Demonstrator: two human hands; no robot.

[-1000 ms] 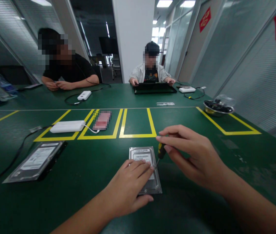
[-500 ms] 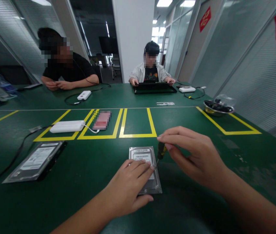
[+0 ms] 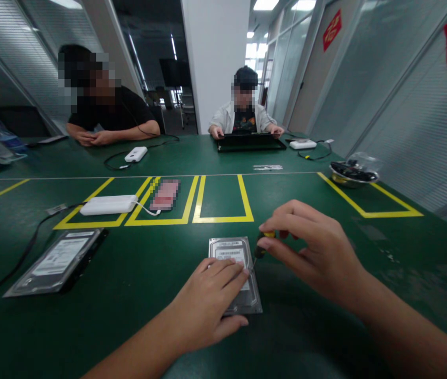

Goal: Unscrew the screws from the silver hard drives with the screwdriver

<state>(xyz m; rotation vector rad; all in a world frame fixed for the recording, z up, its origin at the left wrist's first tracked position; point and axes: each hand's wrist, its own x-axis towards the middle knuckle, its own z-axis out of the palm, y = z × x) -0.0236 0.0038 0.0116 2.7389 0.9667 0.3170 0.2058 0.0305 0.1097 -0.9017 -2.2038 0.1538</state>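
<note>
A silver hard drive (image 3: pixel 251 295) with a white label lies on the green table in front of me. My left hand (image 3: pixel 211 300) rests across it, fingers stretched flat over the label and thumb by the near edge, covering much of the drive. My right hand (image 3: pixel 306 247) pinches the dark and yellow handle of a small screwdriver (image 3: pixel 261 251) between thumb and fingers. The screwdriver leans, its thin shaft reaching down to the drive's right edge near my left fingertips. What the tip touches is too small to make out.
Another hard drive (image 3: pixel 63 258) lies to the left, beside a black cable (image 3: pixel 29 242). Beyond are a white power bank (image 3: pixel 108 205), a pink phone (image 3: pixel 165 195) and yellow tape outlines (image 3: pixel 223 219). A metal bowl (image 3: pixel 351 181) stands far right. Two people sit opposite; one holds a black panel (image 3: pixel 250 142).
My right fingers have shifted slightly on the screwdriver, and its handle now tilts further to the right, showing its yellow end. My left hand and the drive have stayed put.
</note>
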